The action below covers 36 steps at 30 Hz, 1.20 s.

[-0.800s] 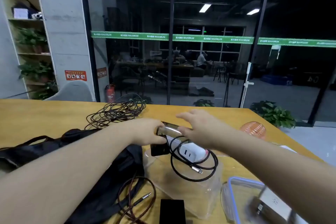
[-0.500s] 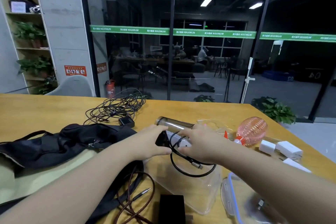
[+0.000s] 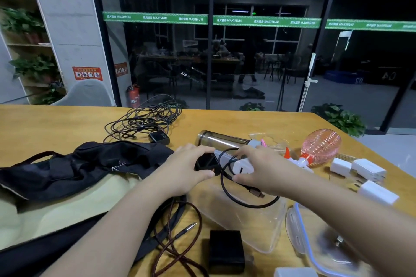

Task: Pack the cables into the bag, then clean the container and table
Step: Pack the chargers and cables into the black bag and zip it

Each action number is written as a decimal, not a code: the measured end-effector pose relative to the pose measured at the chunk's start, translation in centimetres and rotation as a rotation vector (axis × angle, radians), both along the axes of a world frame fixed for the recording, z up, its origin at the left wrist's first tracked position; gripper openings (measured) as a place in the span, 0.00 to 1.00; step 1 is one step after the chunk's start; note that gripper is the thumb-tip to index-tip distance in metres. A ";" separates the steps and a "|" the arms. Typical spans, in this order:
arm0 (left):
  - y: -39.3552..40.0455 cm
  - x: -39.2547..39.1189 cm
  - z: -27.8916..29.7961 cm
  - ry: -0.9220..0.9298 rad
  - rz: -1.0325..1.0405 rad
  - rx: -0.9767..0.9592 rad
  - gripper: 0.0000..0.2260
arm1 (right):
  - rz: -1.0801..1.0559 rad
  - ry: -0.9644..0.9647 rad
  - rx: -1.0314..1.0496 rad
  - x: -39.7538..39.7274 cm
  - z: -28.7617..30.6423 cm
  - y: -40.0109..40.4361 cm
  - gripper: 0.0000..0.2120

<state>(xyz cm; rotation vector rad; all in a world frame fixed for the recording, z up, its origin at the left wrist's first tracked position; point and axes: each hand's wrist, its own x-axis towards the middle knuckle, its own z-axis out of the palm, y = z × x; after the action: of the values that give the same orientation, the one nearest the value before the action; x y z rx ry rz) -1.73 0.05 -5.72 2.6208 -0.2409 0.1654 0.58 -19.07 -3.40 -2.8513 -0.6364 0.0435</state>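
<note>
Here, nearest me, a braided brown cable [image 3: 180,240] loops over the bag's edge beside a black charger block [image 3: 226,251], and to their right lies the clear container's blue-rimmed lid [image 3: 304,243]. Just beyond, both my hands meet over the clear container [image 3: 247,216]: my left hand [image 3: 186,168] grips a black adapter [image 3: 206,163], fingers curled over its top, while my right hand [image 3: 261,170] pinches a white charger [image 3: 242,167] with a black cable [image 3: 245,198] looped around it and hanging down into the container. The black bag [image 3: 90,164] lies to the left of both hands, its long axis running left to right, so my left hand is the nearer one (I judge the bundle goes leftward into its opening). Further right sit white plugs [image 3: 360,171] and a pink spray bottle [image 3: 319,145] on its side; behind my hands a dark cylinder bottle [image 3: 220,139] lies flat. Further back, a tangle of thin black cables [image 3: 144,120] with a small adapter rests on the yellow wooden table [image 3: 45,123]. Beyond the table edge stand glass walls with a green stripe, a dim office behind, and plant shelves at far left.
</note>
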 end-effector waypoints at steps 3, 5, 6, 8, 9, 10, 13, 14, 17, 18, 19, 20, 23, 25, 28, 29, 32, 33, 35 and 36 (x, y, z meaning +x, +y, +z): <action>0.3 -0.4 0.1 -0.015 -0.026 -0.008 0.24 | -0.001 0.002 0.060 -0.1 0.1 -0.2 0.30; 0.6 -0.9 0.4 -0.013 -0.056 -0.082 0.23 | -0.011 -0.014 0.136 -0.2 0.5 -0.2 0.30; 0.9 -1.2 0.6 -0.017 -0.065 -0.125 0.23 | -0.015 -0.031 0.174 -0.3 0.7 -0.1 0.30; 1.8 -1.9 1.0 -0.060 -0.068 -0.179 0.22 | -0.007 -0.076 0.235 -0.4 1.3 0.5 0.30; 2.4 -2.2 1.1 -0.093 -0.067 -0.192 0.22 | 0.005 -0.101 0.256 -0.5 1.5 1.1 0.30; 3.2 -2.6 1.3 -0.124 -0.063 -0.196 0.22 | 0.024 -0.126 0.273 -0.6 1.7 1.7 0.30; 6.3 -3.9 1.5 -0.201 -0.012 -0.148 0.22 | 0.107 -0.176 0.331 -1.3 1.7 4.2 0.28; 7.7 -4.3 1.4 -0.209 0.019 -0.125 0.22 | 0.138 -0.181 0.345 -1.5 1.6 5.2 0.28; 11.4 -5.6 1.1 -0.183 0.100 -0.097 0.21 | 0.223 -0.171 0.378 -2.1 1.1 8.0 0.28; 12.6 -6.1 0.9 -0.166 0.117 -0.111 0.20 | 0.246 -0.165 0.386 -2.2 0.9 8.9 0.28; 13.9 -6.6 0.7 -0.149 0.135 -0.128 0.20 | 0.269 -0.163 0.390 -2.4 0.7 9.9 0.28; 15.1 -7.0 0.4 -0.136 0.155 -0.143 0.19 | 0.291 -0.161 0.392 -2.6 0.6 10.8 0.28; 18.3 -8.2 -0.6 -0.097 0.215 -0.150 0.20 | 0.359 -0.131 0.393 -3.1 0.2 13.6 0.29; 19.7 -8.7 -1.7 -0.072 0.234 -0.141 0.21 | 0.401 -0.099 0.391 -3.4 -0.2 15.4 0.29; 20.8 -9.3 -3.7 -0.049 0.213 -0.159 0.22 | 0.440 -0.031 0.401 -3.6 -1.4 18.2 0.30; 21.0 -9.5 -4.4 -0.038 0.198 -0.165 0.23 | 0.446 -0.004 0.402 -3.7 -2.0 19.2 0.30; 21.5 -9.8 -6.1 -0.025 0.174 -0.151 0.32 | 0.460 0.045 0.367 -3.7 -4.0 21.6 0.32; 21.7 -9.8 -6.5 -0.020 0.178 -0.134 0.34 | 0.454 0.056 0.348 -3.6 -4.6 22.1 0.32; 22.2 -9.8 -7.2 -0.017 0.196 -0.128 0.31 | 0.430 0.082 0.310 -3.3 -5.6 22.7 0.33; 22.3 -9.8 -7.4 -0.011 0.198 -0.135 0.27 | 0.416 0.093 0.294 -3.0 -5.9 22.8 0.33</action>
<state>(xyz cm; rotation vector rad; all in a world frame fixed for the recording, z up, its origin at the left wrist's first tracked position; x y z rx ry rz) -11.50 22.39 -13.11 2.5062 0.0257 0.2546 -2.44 3.78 -9.29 -2.3821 -1.1027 0.1355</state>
